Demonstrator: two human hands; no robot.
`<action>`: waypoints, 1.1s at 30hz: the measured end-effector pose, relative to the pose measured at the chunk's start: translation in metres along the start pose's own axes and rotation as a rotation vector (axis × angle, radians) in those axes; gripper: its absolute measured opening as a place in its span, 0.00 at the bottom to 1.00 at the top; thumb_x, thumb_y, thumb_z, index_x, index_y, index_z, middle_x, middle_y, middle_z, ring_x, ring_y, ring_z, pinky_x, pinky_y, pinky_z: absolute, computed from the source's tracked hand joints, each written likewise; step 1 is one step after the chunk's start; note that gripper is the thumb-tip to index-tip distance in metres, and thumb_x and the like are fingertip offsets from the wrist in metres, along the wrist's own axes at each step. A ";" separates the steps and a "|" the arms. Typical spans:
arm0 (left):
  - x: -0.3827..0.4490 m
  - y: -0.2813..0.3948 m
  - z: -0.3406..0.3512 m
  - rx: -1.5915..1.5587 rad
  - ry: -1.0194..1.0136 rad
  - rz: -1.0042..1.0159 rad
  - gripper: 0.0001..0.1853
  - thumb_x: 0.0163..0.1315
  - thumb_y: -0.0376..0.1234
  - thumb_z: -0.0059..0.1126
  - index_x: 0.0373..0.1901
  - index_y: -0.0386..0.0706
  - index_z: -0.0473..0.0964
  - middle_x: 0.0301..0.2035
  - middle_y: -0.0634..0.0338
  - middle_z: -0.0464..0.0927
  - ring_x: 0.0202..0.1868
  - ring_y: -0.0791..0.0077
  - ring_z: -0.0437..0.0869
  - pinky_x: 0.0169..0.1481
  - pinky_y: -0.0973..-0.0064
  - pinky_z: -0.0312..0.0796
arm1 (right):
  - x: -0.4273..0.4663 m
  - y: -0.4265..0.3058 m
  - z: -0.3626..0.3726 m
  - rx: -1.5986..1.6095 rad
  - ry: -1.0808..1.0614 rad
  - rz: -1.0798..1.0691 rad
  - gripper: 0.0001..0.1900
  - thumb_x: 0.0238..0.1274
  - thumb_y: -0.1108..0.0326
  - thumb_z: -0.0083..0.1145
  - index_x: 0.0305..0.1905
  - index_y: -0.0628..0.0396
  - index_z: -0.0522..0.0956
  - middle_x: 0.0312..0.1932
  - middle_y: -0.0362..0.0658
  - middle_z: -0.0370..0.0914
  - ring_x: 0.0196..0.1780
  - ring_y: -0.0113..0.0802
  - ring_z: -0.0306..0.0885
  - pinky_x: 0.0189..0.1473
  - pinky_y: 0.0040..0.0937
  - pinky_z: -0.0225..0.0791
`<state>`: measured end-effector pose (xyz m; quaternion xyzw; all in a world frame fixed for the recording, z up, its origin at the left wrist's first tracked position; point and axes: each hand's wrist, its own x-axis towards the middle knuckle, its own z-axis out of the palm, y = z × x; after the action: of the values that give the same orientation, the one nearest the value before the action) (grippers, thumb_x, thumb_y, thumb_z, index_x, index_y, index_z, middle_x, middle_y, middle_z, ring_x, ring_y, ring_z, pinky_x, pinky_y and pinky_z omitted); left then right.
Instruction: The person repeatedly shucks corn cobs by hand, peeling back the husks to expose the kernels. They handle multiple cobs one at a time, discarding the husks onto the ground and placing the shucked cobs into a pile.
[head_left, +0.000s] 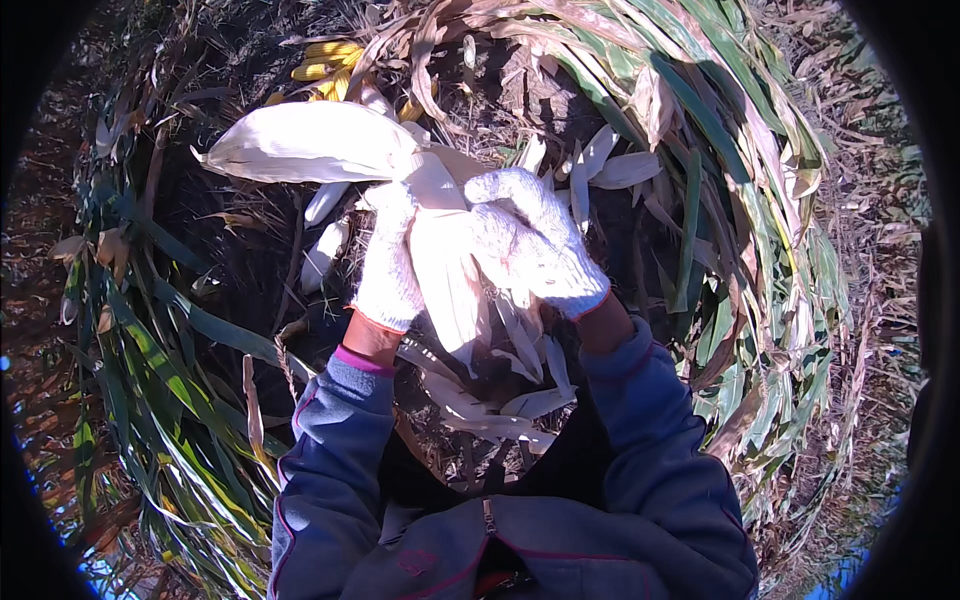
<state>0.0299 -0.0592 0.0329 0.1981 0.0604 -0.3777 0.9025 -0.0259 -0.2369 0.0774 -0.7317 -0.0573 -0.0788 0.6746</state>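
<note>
A pale, dry-husked ear of corn (307, 142) points left in front of me, its kernels hidden. My left hand (390, 255), in a white knit glove, is wrapped around its base end. Loosened corn husk (446, 277) hangs down between my hands. My right hand (536, 236), gloved the same way, has its fingers curled on the husk to the right of the base. What lies inside those fingers is mostly hidden.
Bare yellow corn cobs (330, 67) lie in a heap beyond the ear. Stripped husks (480, 412) litter the soil between my legs, with more husk pieces (600, 165) at right. Cut corn stalks with leaves curve along the left (187, 420) and right (750, 225).
</note>
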 end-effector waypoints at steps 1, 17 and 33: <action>-0.002 -0.002 0.001 0.054 -0.032 0.000 0.22 0.71 0.43 0.51 0.61 0.42 0.69 0.54 0.56 0.77 0.56 0.66 0.78 0.61 0.66 0.72 | 0.000 -0.001 -0.005 0.205 -0.010 0.188 0.13 0.66 0.74 0.58 0.54 0.58 0.74 0.48 0.40 0.76 0.52 0.28 0.76 0.53 0.26 0.72; -0.010 -0.021 -0.005 0.294 -0.038 -0.177 0.26 0.69 0.37 0.53 0.66 0.38 0.64 0.55 0.51 0.76 0.52 0.66 0.81 0.56 0.68 0.77 | 0.004 0.022 -0.076 1.179 0.171 -0.161 0.20 0.74 0.59 0.43 0.61 0.61 0.71 0.59 0.51 0.73 0.61 0.41 0.73 0.64 0.40 0.69; 0.003 0.008 0.010 0.059 0.069 0.103 0.41 0.69 0.62 0.33 0.66 0.36 0.62 0.55 0.44 0.75 0.56 0.43 0.76 0.61 0.48 0.71 | 0.002 0.004 0.016 0.242 -0.400 0.548 0.28 0.65 0.56 0.64 0.61 0.67 0.71 0.52 0.47 0.78 0.54 0.29 0.75 0.56 0.29 0.70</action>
<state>0.0371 -0.0600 0.0437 0.2403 0.0701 -0.3253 0.9119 -0.0230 -0.2208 0.0727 -0.6356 0.0010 0.2572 0.7279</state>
